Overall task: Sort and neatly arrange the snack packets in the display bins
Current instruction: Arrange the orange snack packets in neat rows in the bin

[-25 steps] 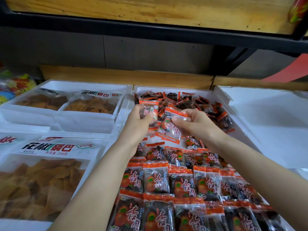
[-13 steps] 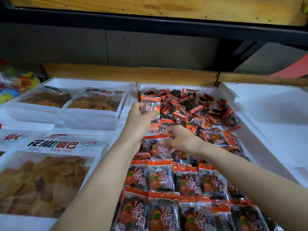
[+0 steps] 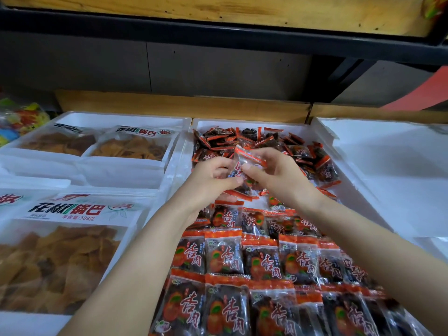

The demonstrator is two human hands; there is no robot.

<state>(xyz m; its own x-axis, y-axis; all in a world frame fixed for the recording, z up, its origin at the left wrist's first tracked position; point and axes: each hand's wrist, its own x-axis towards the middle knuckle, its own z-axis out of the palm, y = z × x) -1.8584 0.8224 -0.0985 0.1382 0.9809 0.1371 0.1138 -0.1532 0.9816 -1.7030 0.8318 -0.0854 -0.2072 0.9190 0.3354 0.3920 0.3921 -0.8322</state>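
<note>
Since half a second ago the right hand (image 3: 274,177) has risen from the laid rows to meet the left hand (image 3: 212,177) above the middle of the white foam bin (image 3: 242,122). Both forearms reach forward, wrists close together and fingers curled. Each grip is closed on the same held packet (image 3: 243,157), thumb and fingertips pinching it, its orange edge tilted upward. Beyond the hands lies the loose heap (image 3: 266,141); nearer, the neat rows (image 3: 225,253) fill the bin.
</note>
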